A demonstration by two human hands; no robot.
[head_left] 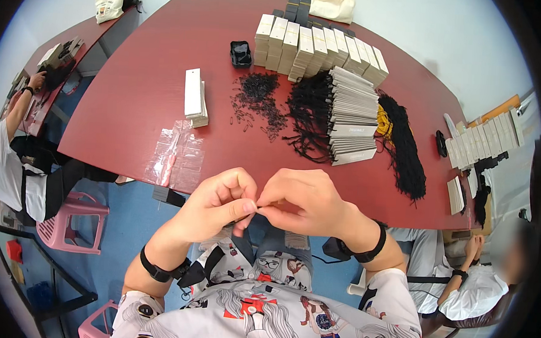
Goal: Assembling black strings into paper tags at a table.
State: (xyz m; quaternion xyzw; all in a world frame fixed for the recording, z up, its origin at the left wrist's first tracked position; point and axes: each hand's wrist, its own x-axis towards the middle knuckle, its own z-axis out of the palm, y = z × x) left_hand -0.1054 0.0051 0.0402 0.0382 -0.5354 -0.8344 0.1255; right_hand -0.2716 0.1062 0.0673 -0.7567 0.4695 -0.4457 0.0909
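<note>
In front of my body, just off the table's near edge, my left hand (214, 206) and my right hand (304, 200) meet at the fingertips. Both are closed in a pinch. A small dark piece shows between them, too small and covered to name. Beyond them on the table lies a loose heap of small black pins (259, 90). To its right is a row of pale card tags (354, 106) with black cords (310, 107) trailing from their left ends. A short stack of white cards (193, 94) stands left of the heap.
Tall banded card stacks (306, 48) and a black tray (241, 55) stand farther back on the red table (134, 76). Black cords (406, 148) lie right, beside yellow cord (383, 122). Clear plastic (176, 155) covers the near left edge. Other people sit left and right.
</note>
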